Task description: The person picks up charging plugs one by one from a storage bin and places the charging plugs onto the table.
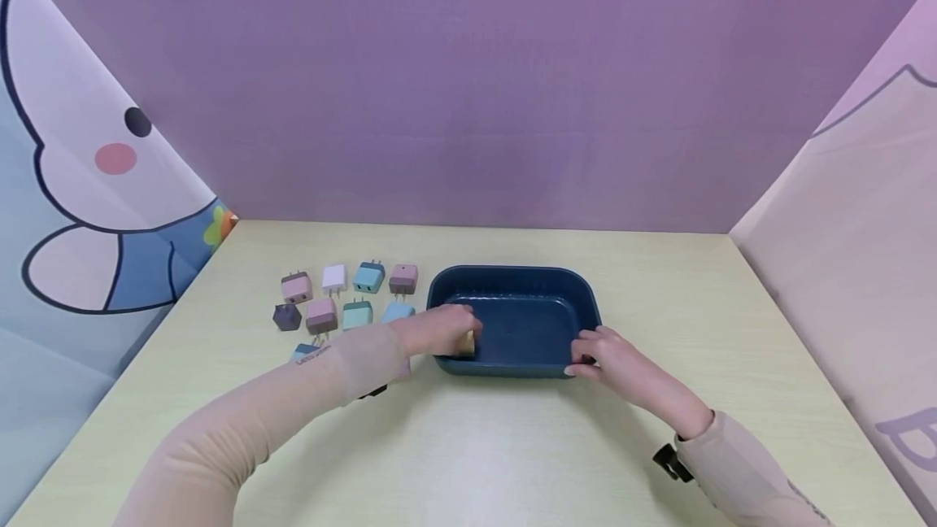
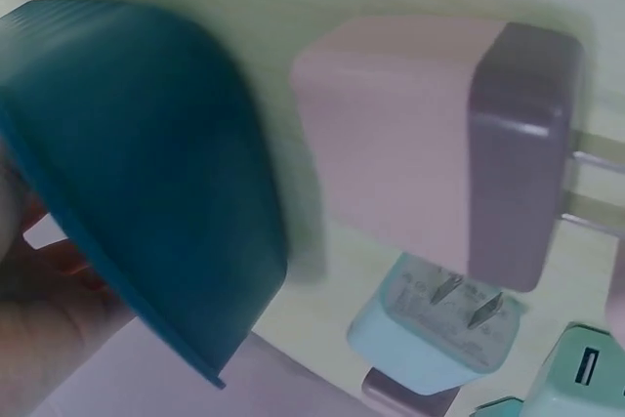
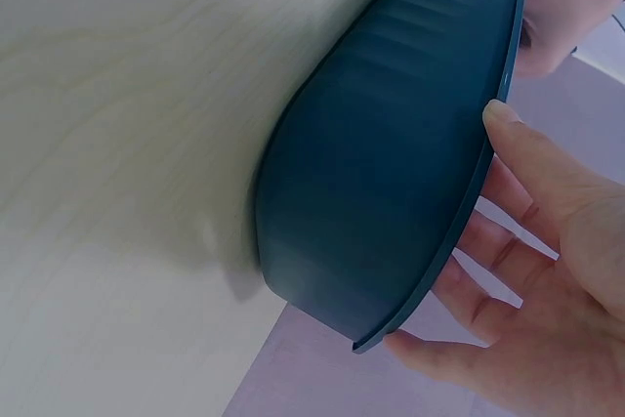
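A dark blue plastic basin point(image 1: 534, 324) stands on the table. My left hand point(image 1: 442, 330) reaches over its left rim, fingers curled around a small tan block point(image 1: 466, 342) low inside. Most of that block is hidden by the fingers, and I cannot tell its exact kind. At the right front corner, my right hand point(image 1: 611, 360) grips the basin's rim, the thumb on the outer side in the right wrist view. Just outside the basin's left wall, a pink and purple plug charger point(image 2: 400, 134) lies beneath my left wrist.
Several plug chargers in pink, white, blue and green lie in loose rows left of the basin, among them a white one point(image 1: 334, 277) and a dark purple piece point(image 1: 287, 317). My left forearm covers some of them. A purple backdrop point(image 1: 468, 104) rises behind the table.
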`<state>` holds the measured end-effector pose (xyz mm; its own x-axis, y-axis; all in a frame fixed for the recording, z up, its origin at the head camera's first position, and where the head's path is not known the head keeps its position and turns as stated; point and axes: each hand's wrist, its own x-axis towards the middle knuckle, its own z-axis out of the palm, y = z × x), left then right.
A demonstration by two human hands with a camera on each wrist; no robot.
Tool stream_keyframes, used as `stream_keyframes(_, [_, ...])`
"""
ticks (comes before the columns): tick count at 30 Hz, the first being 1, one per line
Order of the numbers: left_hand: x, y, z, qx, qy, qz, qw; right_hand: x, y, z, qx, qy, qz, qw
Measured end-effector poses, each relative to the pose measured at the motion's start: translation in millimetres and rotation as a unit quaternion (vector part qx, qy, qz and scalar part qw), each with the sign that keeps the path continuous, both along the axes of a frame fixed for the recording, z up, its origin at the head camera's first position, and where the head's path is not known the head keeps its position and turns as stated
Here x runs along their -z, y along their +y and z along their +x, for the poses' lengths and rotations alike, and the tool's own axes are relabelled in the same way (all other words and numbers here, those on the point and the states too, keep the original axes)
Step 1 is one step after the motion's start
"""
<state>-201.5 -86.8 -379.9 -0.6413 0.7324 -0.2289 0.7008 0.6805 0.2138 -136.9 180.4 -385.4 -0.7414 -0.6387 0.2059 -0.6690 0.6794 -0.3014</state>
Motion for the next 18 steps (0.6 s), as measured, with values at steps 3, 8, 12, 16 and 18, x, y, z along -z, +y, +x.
stream_keyframes(3, [-3.3, -0.3, -0.6, -0.001, 0.008, -0.002, 1.0000, -0.1, 0.1, -0.2, -0.001, 0.001, 0.000, 1.0000])
stream_keyframes(8, [-12.9, -0.6, 0.7, 0.002, 0.022, -0.009, 0.9997, -0.1, 0.3, -0.2, -0.003, 0.002, -0.001, 1.0000])
stream_keyframes(12, [-24.1, -1.3, 4.0, -0.004, 0.019, -0.005, 0.9998, -0.4, 0.5, 0.2, -0.004, 0.001, -0.003, 1.0000])
stream_keyframes(16, [-35.3, -2.5, 7.5, -0.017, 0.015, -0.005, 0.9997, -1.1, 0.5, 0.7, -0.004, 0.002, -0.005, 1.0000])
stream_keyframes(18, [-39.7, -3.5, 8.7, -0.022, 0.014, -0.007, 0.9996, -1.4, 0.7, 0.9, -0.003, 0.001, -0.006, 1.0000])
